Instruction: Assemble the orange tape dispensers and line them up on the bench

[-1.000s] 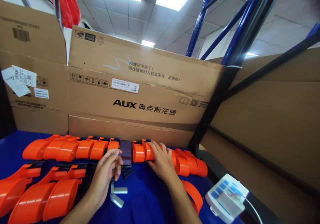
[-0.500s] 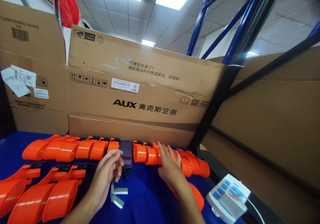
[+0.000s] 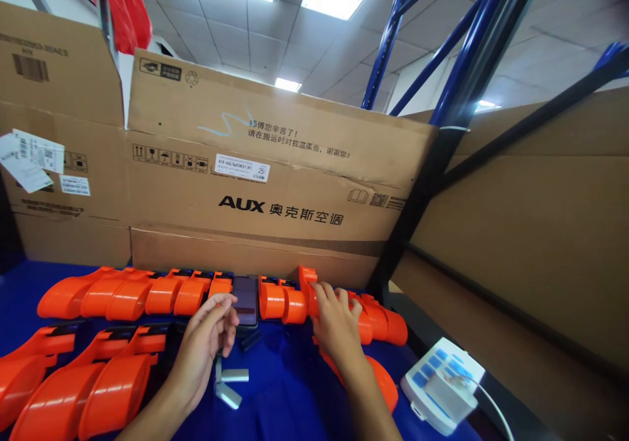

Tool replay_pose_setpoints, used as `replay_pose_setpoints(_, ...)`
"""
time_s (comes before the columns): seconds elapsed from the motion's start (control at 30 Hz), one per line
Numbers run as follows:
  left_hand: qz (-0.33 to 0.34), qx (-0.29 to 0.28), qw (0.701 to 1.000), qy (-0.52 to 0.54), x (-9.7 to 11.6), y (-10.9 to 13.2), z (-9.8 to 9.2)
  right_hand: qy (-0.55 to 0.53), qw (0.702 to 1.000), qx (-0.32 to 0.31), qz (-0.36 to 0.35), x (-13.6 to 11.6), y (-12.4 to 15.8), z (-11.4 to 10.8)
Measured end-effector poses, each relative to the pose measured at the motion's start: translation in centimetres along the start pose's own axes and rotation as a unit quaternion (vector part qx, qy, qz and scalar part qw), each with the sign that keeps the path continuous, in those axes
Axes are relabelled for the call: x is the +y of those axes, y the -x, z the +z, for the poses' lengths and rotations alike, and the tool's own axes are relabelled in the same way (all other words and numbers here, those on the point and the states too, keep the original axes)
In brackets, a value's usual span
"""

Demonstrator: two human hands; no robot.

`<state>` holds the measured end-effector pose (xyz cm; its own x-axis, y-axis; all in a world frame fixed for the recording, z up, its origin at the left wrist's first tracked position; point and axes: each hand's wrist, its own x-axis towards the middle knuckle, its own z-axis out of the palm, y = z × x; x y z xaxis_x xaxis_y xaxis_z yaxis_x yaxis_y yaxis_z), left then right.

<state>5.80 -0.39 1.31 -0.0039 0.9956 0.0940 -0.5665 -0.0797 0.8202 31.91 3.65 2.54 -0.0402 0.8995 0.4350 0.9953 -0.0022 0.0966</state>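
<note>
My right hand (image 3: pixel 338 323) has its fingers bent around an orange curved plastic part (image 3: pixel 308 284) in the back row, whose end stands up above its neighbours. Under my right wrist lies a larger orange part (image 3: pixel 382 382), partly covered by the arm. My left hand (image 3: pixel 210 336) hovers over the blue surface, fingers curled and thumb pressed to the forefinger; whatever may be between them is hidden. Beside it lie small silvery metal pieces (image 3: pixel 228 395) and a small black piece (image 3: pixel 251 341). A phone (image 3: pixel 244 302) stands just beyond my left fingertips.
More orange parts with black ends line the back (image 3: pixel 132 297) and the left front (image 3: pixel 118 395) of the blue table (image 3: pixel 280 408). A white device with blue keys (image 3: pixel 442 385) and a cable sits at right. Cardboard (image 3: pixel 285 238) walls the back; a dark rack post (image 3: pixel 410 218) rises at right.
My right fingers, stretched over the back row before, have bent around one orange part, and its end now sticks up. My left hand keeps its pose. The view has shifted slightly.
</note>
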Motion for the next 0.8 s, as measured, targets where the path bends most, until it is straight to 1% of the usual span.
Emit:
replay_pose_setpoints(0.1,-0.001,0.002,1.0,0.001,0.1,0.0,0.1,-0.022,0.999,0.031,0.004,0.1,0.1,-0.9)
replay_pose_setpoints(0.23,0.001,0.004,1.0,-0.002,0.3,0.1,0.2,-0.082,0.991,0.101,0.017,0.3,0.2,-2.4)
replay_pose_setpoints(0.3,0.001,0.008,1.0,-0.008,0.3,0.2,0.3,-0.143,0.98,0.137,-0.014,0.0,0.5,-3.2)
replay_pose_setpoints(0.37,0.001,0.011,1.0,-0.021,0.4,0.2,0.4,-0.22,0.959,0.156,-0.087,-0.8,1.0,-3.8)
replay_pose_setpoints(0.4,0.001,0.013,1.0,-0.026,0.4,0.2,0.5,-0.256,0.945,0.157,-0.131,-1.4,1.4,-4.1)
replay_pose_setpoints(0.47,-0.004,0.018,1.0,-0.017,0.4,0.3,0.7,-0.314,0.917,0.135,-0.204,-3.1,2.3,-4.6)
replay_pose_setpoints(0.57,-0.034,0.016,0.999,0.028,0.5,0.5,1.0,-0.361,0.884,0.062,-0.291,-5.7,3.5,-5.2)
replay_pose_setpoints(0.63,-0.042,0.025,0.998,0.034,0.6,0.6,1.0,-0.395,0.858,0.03,-0.327,-6.8,4.1,-5.5)
replay_pose_setpoints(0.67,-0.039,0.036,0.998,0.031,0.7,0.6,1.0,-0.414,0.848,0.026,-0.331,-7.0,4.2,-5.6)
replay_pose_setpoints(0.73,-0.029,0.062,0.997,0.031,1.0,0.6,0.8,-0.45,0.841,0.039,-0.296,-7.1,4.1,-5.5)
replay_pose_setpoints(0.8,-0.034,0.072,0.996,0.047,1.4,0.6,0.7,-0.452,0.858,0.041,-0.24,-6.9,3.9,-5.1)
